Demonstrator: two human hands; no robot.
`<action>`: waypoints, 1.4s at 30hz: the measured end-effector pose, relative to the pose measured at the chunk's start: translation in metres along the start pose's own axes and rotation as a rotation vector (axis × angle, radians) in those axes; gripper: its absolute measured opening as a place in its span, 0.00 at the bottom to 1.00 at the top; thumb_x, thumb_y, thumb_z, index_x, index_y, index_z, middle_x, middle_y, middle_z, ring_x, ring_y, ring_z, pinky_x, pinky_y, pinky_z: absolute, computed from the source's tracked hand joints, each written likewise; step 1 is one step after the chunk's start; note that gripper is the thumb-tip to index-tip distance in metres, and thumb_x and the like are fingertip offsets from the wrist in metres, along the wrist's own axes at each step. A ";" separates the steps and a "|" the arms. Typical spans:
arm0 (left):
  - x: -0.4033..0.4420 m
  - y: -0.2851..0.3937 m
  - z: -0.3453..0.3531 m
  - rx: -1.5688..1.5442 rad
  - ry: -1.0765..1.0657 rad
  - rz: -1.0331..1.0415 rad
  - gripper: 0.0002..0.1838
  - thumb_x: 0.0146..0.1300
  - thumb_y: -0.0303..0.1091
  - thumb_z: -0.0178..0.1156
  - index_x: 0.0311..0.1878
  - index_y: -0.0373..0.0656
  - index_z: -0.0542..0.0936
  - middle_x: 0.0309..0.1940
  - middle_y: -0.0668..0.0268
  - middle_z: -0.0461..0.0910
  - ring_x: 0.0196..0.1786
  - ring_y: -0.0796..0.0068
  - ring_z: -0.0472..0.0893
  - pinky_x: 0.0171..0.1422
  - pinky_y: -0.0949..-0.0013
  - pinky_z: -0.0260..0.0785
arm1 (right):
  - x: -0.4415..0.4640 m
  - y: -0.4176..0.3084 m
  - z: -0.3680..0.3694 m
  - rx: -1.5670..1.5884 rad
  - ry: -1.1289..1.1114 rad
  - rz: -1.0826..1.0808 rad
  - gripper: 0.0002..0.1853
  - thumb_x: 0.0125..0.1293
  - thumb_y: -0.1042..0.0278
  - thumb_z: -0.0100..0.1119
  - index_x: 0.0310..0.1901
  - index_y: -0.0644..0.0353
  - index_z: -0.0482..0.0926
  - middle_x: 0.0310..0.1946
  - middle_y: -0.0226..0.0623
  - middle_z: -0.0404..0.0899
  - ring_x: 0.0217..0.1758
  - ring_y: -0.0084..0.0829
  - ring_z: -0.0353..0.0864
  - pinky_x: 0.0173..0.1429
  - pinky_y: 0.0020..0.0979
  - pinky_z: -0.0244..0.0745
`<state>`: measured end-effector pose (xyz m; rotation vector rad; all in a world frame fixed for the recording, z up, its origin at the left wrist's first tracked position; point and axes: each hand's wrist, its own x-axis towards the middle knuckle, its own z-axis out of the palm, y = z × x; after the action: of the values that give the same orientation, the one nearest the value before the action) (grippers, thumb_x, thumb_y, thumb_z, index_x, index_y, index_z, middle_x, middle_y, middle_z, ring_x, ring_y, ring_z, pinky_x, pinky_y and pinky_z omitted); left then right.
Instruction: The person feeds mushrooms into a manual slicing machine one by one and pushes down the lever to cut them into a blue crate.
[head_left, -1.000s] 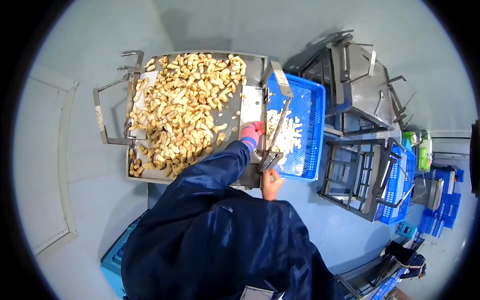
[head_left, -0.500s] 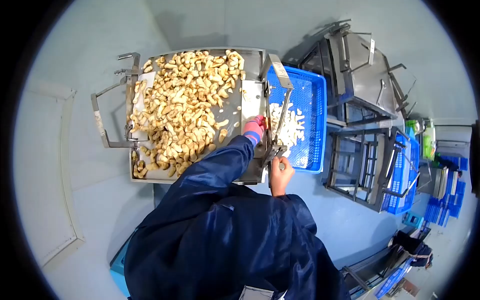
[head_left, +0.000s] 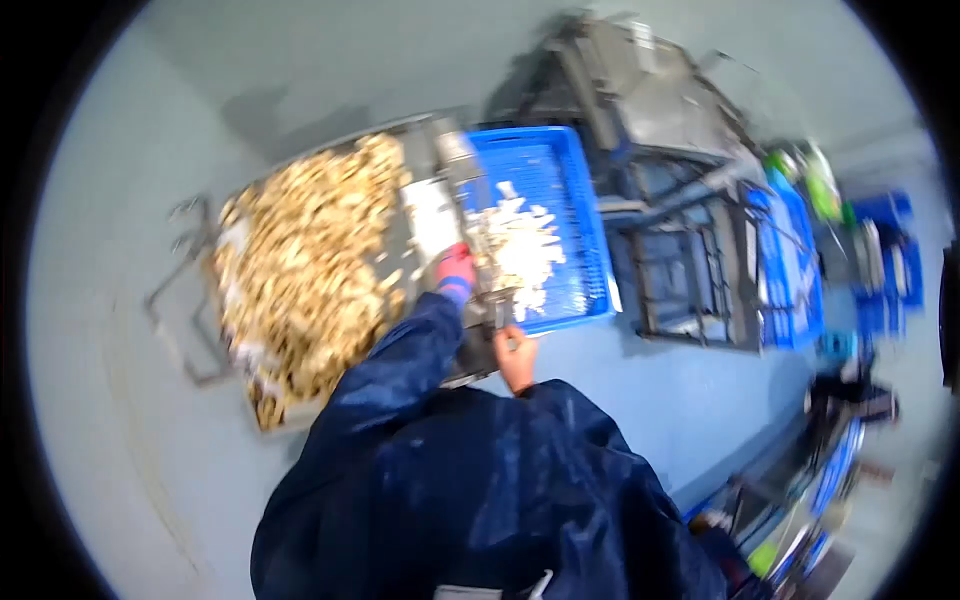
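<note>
My left hand [head_left: 455,270], in a pink glove with a blue striped cuff, lies at the right edge of a white board [head_left: 432,215], beside a metal frame. Its fingers look bent together; blur hides what they hold. My bare right hand [head_left: 515,357] is closed at the near end of that metal frame [head_left: 493,305], around what looks like a handle. Left of my hands, a metal-edged tray [head_left: 277,412] carries a big heap of brown and cream mushrooms [head_left: 310,260]. On the right, white cut pieces [head_left: 525,250] lie piled in a blue crate [head_left: 588,215].
Metal stands [head_left: 690,265] rise to the right of the crate, near more blue crates [head_left: 785,260]. A bent metal bracket [head_left: 170,310] juts out left of the tray. Further equipment [head_left: 800,480] stands at the lower right, over a pale blue floor [head_left: 640,420].
My view has swung, so tray, crate and hands appear further left and tilted, with more blur. Both hands keep their places at the metal frame. The bar crossing the white pieces no longer shows clearly.
</note>
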<state>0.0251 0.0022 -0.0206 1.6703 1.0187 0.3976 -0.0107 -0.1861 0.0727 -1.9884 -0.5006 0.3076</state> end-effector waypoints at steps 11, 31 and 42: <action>0.083 0.066 -0.144 1.093 0.110 0.461 0.32 0.50 0.45 0.62 0.59 0.45 0.67 0.57 0.53 0.67 0.58 0.57 0.67 0.62 0.59 0.60 | 0.002 -0.014 -0.011 0.008 0.032 -0.070 0.09 0.54 0.66 0.54 0.22 0.61 0.74 0.19 0.49 0.72 0.23 0.49 0.74 0.27 0.39 0.68; 0.019 0.041 -0.117 0.432 -0.314 0.335 0.20 0.50 0.35 0.61 0.48 0.39 0.76 0.40 0.55 0.79 0.43 0.59 0.78 0.50 0.66 0.69 | 0.001 -0.016 -0.018 0.024 -0.004 -0.103 0.08 0.55 0.65 0.54 0.26 0.61 0.75 0.20 0.49 0.73 0.24 0.48 0.74 0.28 0.39 0.68; 0.070 0.008 -0.033 0.041 -0.413 -0.136 0.13 0.50 0.29 0.63 0.37 0.39 0.70 0.19 0.62 0.74 0.18 0.73 0.74 0.18 0.72 0.65 | 0.002 -0.025 -0.020 0.004 -0.052 -0.010 0.09 0.53 0.64 0.52 0.27 0.61 0.77 0.23 0.51 0.75 0.28 0.50 0.76 0.34 0.42 0.71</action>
<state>0.0454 0.0777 -0.0179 1.6207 0.8260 -0.0600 -0.0060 -0.1912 0.1044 -1.9772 -0.5422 0.3542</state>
